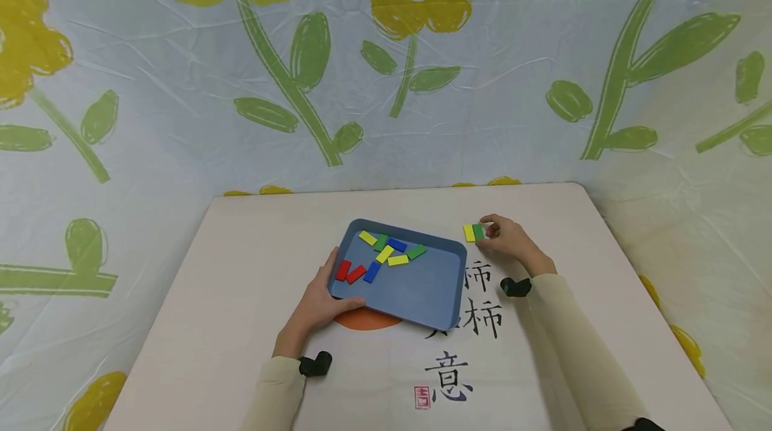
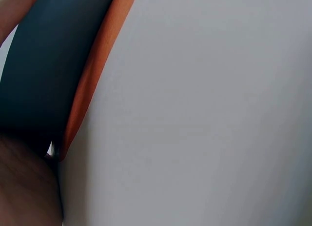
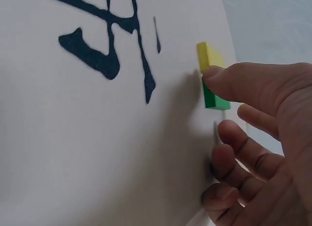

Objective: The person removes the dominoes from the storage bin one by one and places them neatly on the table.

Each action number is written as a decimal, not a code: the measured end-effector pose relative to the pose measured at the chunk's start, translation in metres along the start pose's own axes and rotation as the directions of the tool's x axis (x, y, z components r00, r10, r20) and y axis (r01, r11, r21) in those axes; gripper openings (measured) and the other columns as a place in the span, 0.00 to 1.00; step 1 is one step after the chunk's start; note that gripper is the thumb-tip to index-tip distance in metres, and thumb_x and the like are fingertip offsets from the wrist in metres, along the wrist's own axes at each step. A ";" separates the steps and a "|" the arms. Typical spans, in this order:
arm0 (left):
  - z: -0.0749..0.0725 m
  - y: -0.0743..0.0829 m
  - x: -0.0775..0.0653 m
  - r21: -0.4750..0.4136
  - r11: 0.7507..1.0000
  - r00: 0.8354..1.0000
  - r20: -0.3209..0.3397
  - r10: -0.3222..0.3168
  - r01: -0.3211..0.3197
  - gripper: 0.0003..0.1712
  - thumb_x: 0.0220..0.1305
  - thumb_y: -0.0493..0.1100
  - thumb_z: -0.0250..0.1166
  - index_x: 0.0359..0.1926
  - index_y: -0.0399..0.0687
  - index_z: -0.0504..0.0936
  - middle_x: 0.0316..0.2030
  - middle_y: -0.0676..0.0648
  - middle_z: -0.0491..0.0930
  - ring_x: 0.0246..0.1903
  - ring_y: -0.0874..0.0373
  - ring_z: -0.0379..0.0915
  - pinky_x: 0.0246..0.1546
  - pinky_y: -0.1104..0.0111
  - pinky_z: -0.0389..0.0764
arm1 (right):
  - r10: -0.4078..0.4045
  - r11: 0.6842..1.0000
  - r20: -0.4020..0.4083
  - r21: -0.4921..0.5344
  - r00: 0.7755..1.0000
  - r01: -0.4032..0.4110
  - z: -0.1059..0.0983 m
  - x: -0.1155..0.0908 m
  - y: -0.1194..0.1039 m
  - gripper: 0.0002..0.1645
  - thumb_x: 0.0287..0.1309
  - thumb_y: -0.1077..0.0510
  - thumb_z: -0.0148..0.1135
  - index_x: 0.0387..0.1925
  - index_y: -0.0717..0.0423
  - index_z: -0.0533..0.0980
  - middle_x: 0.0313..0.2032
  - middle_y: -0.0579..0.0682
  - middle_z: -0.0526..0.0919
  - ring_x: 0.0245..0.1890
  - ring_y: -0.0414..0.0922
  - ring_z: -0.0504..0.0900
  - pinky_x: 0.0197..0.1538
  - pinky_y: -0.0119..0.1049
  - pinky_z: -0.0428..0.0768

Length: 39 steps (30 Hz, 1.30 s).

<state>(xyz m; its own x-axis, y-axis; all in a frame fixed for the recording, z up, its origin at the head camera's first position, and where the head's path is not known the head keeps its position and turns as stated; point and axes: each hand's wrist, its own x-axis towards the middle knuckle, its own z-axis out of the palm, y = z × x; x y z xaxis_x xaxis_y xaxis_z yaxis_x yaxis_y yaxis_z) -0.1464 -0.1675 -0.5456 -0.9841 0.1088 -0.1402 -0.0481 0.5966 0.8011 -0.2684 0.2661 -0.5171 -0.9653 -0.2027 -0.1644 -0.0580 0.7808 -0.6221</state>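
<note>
A blue-grey tray (image 1: 416,293) sits over the printed cloth, its left end gripped by my left hand (image 1: 319,297), thumb along the near rim. Inside lie several small blocks, such as a red block (image 1: 356,274), a blue block (image 1: 371,271), a yellow block (image 1: 398,260) and a green block (image 1: 417,252). In the left wrist view the tray's dark side (image 2: 48,65) fills the upper left. Beyond its right rim, my right hand (image 1: 509,240) pinches a green block (image 3: 217,100) between thumb and index finger. Side by side with it stands a yellow block (image 3: 210,57).
An orange printed shape (image 1: 368,320) peeks out below the tray. Black brush characters (image 1: 449,377) and a red seal print (image 1: 422,397) mark the pale tabletop (image 1: 241,250). Behind the table hangs a flowered cloth (image 1: 482,122).
</note>
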 end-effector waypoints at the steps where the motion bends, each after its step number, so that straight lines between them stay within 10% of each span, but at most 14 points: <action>1: 0.000 0.000 0.000 0.000 1.000 1.000 0.001 0.000 0.000 0.67 0.39 0.69 0.75 0.73 0.81 0.40 0.75 0.53 0.51 0.75 0.43 0.41 0.66 0.38 0.58 | 0.001 1.000 -0.003 -0.004 1.000 -0.001 0.000 -0.001 -0.001 0.38 0.53 0.52 0.70 0.63 0.60 0.68 0.45 0.60 0.78 0.43 0.54 0.77 0.45 0.47 0.77; 23: 0.001 -0.001 0.001 -0.015 1.000 1.000 -0.007 0.018 -0.018 0.66 0.40 0.67 0.76 0.73 0.81 0.40 0.74 0.53 0.52 0.74 0.45 0.44 0.65 0.38 0.60 | -0.188 0.977 -0.079 0.090 0.979 0.195 0.024 -0.023 -0.085 0.38 0.55 0.47 0.69 0.64 0.56 0.69 0.53 0.62 0.77 0.44 0.54 0.79 0.41 0.45 0.82; 39: 0.000 -0.001 0.000 -0.020 1.000 1.000 -0.003 0.012 -0.012 0.66 0.40 0.67 0.76 0.73 0.83 0.40 0.74 0.53 0.51 0.75 0.45 0.42 0.66 0.38 0.58 | -0.174 0.985 0.051 0.011 0.983 0.174 0.069 -0.025 -0.113 0.33 0.54 0.50 0.70 0.59 0.60 0.72 0.47 0.56 0.81 0.42 0.48 0.80 0.43 0.42 0.81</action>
<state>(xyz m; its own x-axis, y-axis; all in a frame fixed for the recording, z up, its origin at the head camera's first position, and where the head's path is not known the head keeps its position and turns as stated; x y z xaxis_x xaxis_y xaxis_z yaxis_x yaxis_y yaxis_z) -0.1463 -0.1679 -0.5467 -0.9851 0.1134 -0.1292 -0.0400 0.5794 0.8140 -0.2198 0.1421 -0.4952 -0.9263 -0.3654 -0.0924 -0.2221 0.7273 -0.6494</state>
